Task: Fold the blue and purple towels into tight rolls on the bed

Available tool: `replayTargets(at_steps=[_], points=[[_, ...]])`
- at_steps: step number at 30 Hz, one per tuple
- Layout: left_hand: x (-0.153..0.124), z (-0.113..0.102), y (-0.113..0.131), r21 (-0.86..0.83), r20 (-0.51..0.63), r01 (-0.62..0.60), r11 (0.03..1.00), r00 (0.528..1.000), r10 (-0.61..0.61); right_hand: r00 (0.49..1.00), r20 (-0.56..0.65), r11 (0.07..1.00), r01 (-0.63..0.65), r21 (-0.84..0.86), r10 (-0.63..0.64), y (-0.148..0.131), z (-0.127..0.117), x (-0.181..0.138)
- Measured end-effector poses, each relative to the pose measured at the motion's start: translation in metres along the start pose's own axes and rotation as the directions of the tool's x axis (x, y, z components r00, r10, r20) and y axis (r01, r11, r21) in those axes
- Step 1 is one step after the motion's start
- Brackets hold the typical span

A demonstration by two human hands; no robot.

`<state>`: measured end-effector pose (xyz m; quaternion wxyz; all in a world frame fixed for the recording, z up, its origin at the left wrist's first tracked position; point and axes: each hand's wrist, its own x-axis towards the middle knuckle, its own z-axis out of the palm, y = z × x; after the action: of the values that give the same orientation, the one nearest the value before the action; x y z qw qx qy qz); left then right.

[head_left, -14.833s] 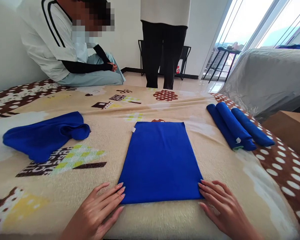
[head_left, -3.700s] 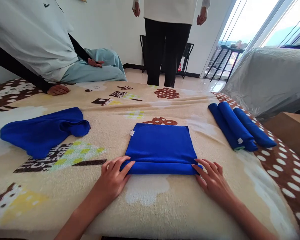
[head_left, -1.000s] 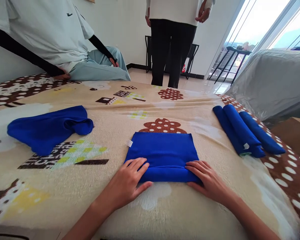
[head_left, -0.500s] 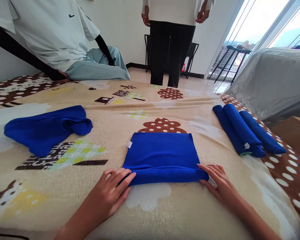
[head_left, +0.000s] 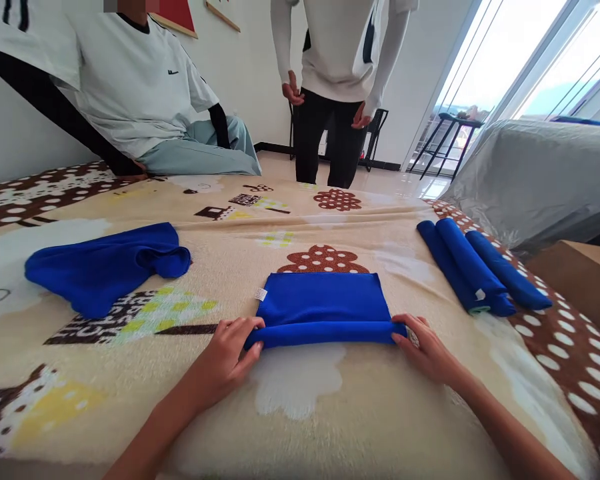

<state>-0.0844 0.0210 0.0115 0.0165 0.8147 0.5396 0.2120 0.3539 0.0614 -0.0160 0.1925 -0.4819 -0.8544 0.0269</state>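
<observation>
A blue towel [head_left: 325,297] lies on the patterned blanket in front of me, its near edge rolled into a tube and its far part flat. A small white tag sticks out at its left edge. My left hand [head_left: 233,350] pinches the left end of the roll between thumb and fingers. At the other end, my right hand [head_left: 423,343] grips the roll the same way, fingers on top and thumb on the near side.
Three rolled blue towels [head_left: 473,263] lie side by side at the right. A crumpled blue towel [head_left: 113,270] lies at the left on the blanket [head_left: 220,427]. One person [head_left: 140,100] sits on the far left; another [head_left: 337,80] stands beyond the far edge.
Both hands have moved away from me with the roll, and less of the towel lies flat. The view has tilted up, and the standing person's arms have shifted.
</observation>
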Motion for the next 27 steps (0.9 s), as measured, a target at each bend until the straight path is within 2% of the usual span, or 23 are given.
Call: replayTargets(at_steps=[3, 6, 7, 10, 12, 14, 18, 20, 24, 27], points=[[0.016, 0.004, 0.003, 0.118, -0.042, 0.118, 0.986, 0.993, -0.113, 0.997, -0.069, 0.996, -0.046, -0.078, 0.041, -0.004, 0.004, 0.018], [0.031, 0.019, 0.029, 0.208, -0.152, 0.209, 0.956, 0.972, -0.179, 0.985, -0.164, 0.986, -0.083, -0.143, 0.059, -0.033, 0.014, 0.035], [0.036, 0.026, 0.042, 0.22, -0.151, 0.173, 0.96, 0.978, -0.142, 0.986, -0.162, 0.987, -0.053, -0.149, 0.029, -0.047, 0.019, 0.04], [0.053, 0.047, 0.078, 0.179, -0.032, -0.091, 0.98, 0.995, 0.099, 0.987, -0.042, 0.982, 0.151, -0.116, -0.157, -0.09, 0.034, 0.057], [0.058, 0.056, 0.084, 0.135, 0.035, -0.201, 0.97, 0.98, 0.198, 0.969, 0.031, 0.966, 0.246, -0.082, -0.244, -0.102, 0.039, 0.063], [0.055, 0.056, 0.07, 0.141, 0.058, -0.193, 0.971, 0.981, 0.186, 0.97, 0.056, 0.967, 0.24, -0.081, -0.236, -0.092, 0.039, 0.062], [0.028, 0.041, 0.014, 0.182, 0.099, -0.091, 0.979, 0.992, 0.073, 0.988, 0.079, 0.985, 0.141, -0.098, -0.133, -0.033, 0.026, 0.038], [0.015, 0.034, -0.003, 0.204, 0.099, -0.057, 0.977, 0.994, 0.038, 0.988, 0.097, 0.988, 0.126, -0.087, -0.117, -0.009, 0.021, 0.026], [0.007, 0.031, -0.003, 0.282, -0.005, -0.043, 0.958, 0.999, 0.046, 0.99, 0.078, 0.989, 0.126, -0.073, -0.12, 0.006, 0.02, 0.018], [0.011, 0.033, 0.003, 0.306, -0.063, -0.112, 0.945, 0.988, 0.138, 0.993, 0.014, 0.991, 0.116, -0.061, -0.115, 0.004, 0.024, 0.02]])
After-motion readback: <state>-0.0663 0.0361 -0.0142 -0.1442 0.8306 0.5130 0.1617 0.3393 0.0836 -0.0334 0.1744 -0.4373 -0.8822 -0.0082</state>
